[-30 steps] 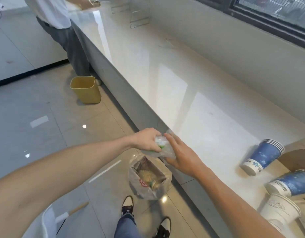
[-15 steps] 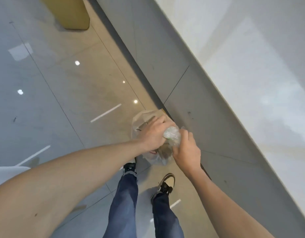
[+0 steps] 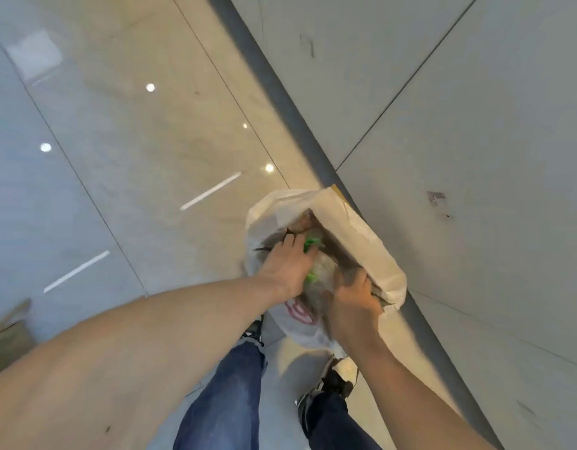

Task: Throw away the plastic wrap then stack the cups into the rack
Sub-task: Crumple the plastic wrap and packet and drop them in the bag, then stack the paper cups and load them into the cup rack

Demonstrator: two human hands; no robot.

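A crumpled clear plastic wrap with green print sits in the mouth of a white trash bag on the floor by the counter base. My left hand presses on the wrap from the left, fingers reaching into the bag. My right hand grips the wrap from the near right side. The image is blurred, so the exact finger hold is unclear. No cups or rack are in view.
The grey counter front runs diagonally on the right with a dark kick strip at its base. Glossy floor tiles spread to the left. My jeans and shoes are just below the bag.
I have bent further down; both hands with the wrap dropped from above the bag into its opening. The counter top and cups have left the view.
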